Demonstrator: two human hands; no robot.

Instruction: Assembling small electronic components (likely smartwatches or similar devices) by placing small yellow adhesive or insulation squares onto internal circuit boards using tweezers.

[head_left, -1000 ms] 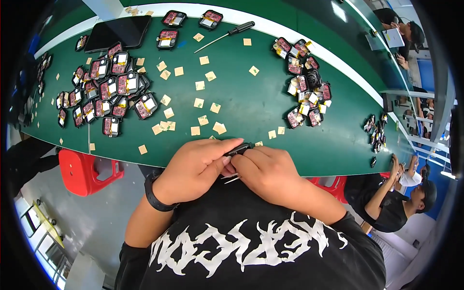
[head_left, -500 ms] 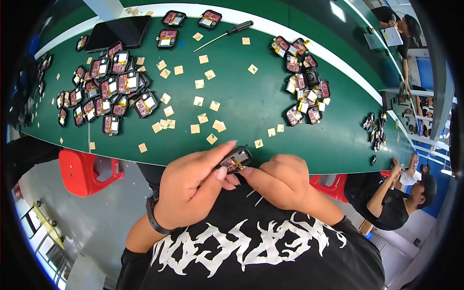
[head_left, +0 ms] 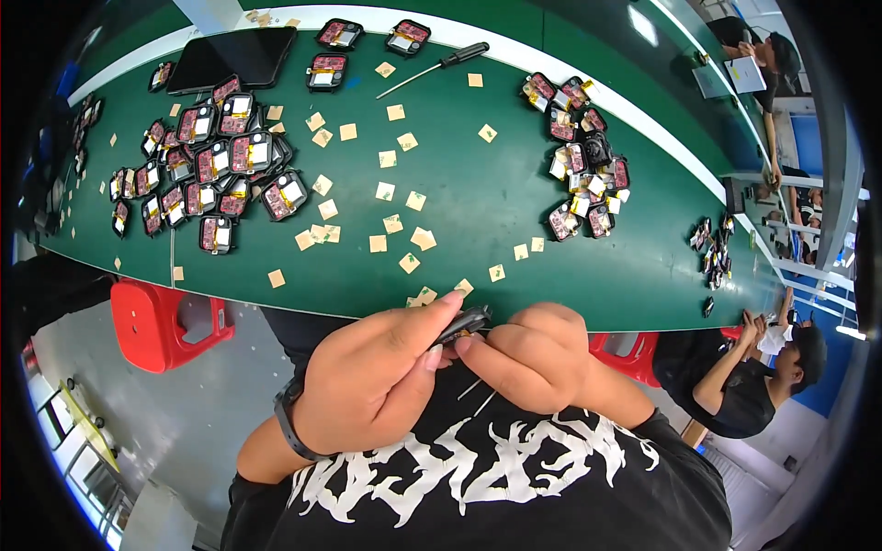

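Just off the table's near edge, my left hand (head_left: 372, 376) pinches a small black device casing (head_left: 465, 323) between thumb and fingers. The casing is tilted nearly edge-on, so its inside is mostly hidden. My right hand (head_left: 537, 358) is closed, its thumb and fingertip pressed at the casing's lower right edge. Two thin metal prongs, which look like tweezers (head_left: 484, 404), stick out below that hand; their other end is hidden in the palm. Small beige adhesive squares (head_left: 426, 296) lie on the table just beyond my hands.
A pile of open casings with red boards (head_left: 213, 161) covers the left of the green table (head_left: 367, 280); another cluster (head_left: 577, 156) lies right. A screwdriver (head_left: 441, 68) and a black tablet-like slab (head_left: 234, 60) lie at the back. Red stools (head_left: 152, 326) stand below. A co-worker (head_left: 753, 381) sits at right.
The casing has tilted from showing its red board and yellow tape to nearly edge-on. Both hands have shifted slightly, still meeting at it. The table scene has moved a little rightward in view.
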